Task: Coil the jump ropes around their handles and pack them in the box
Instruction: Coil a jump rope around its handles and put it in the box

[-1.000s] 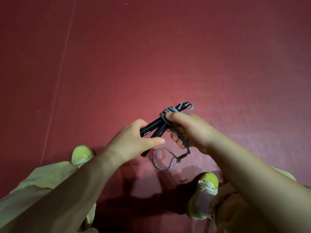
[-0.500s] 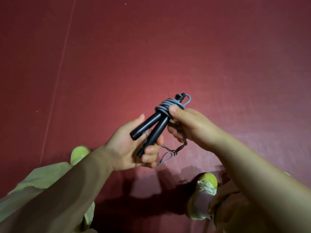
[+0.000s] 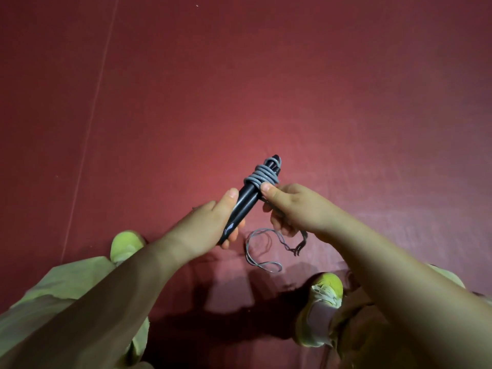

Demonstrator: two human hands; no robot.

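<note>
Two black jump-rope handles [image 3: 246, 199] lie side by side, pointing up and to the right. My left hand [image 3: 213, 222] grips their lower end. Several turns of grey rope [image 3: 262, 177] wrap the handles near the top. My right hand [image 3: 290, 209] pinches the rope just below the coil, thumb against the handles. The loose rope tail [image 3: 262, 249] hangs from my right hand and loops down over the floor. No box is in view.
A dark red floor mat [image 3: 266, 89] fills the view, with a thin seam line [image 3: 90, 134] at the left. My yellow-green shoes [image 3: 125, 245] [image 3: 323, 296] and light green trousers [image 3: 53, 294] sit at the bottom.
The handles have swung to a steeper angle, tips upward. My left hand shifted its hold on the lower end. The loose tail hangs longer with a wider loop than half a second ago.
</note>
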